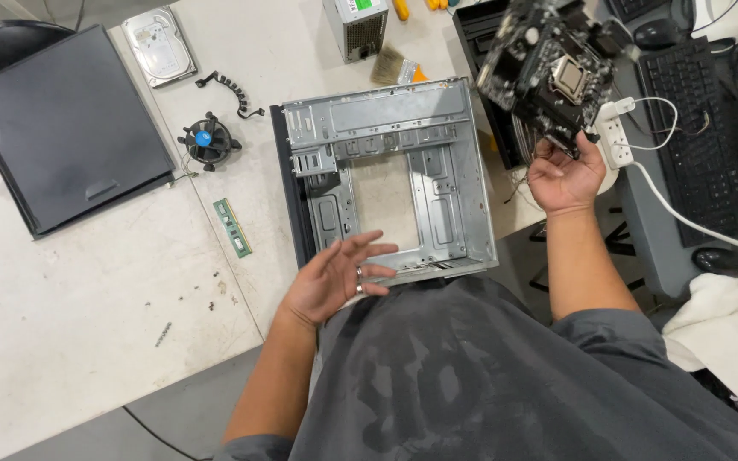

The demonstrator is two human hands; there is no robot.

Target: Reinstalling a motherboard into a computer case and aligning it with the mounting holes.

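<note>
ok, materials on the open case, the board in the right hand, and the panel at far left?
Computer case: looks like bare sheet steel, dull grey, with stamped ribs and punched holes. Motherboard, held by the right hand: dark laminate board, likely fibreglass, with a shiny metal socket frame. Side panel: probably painted sheet metal, smooth matt black, though it could be plastic.
</note>
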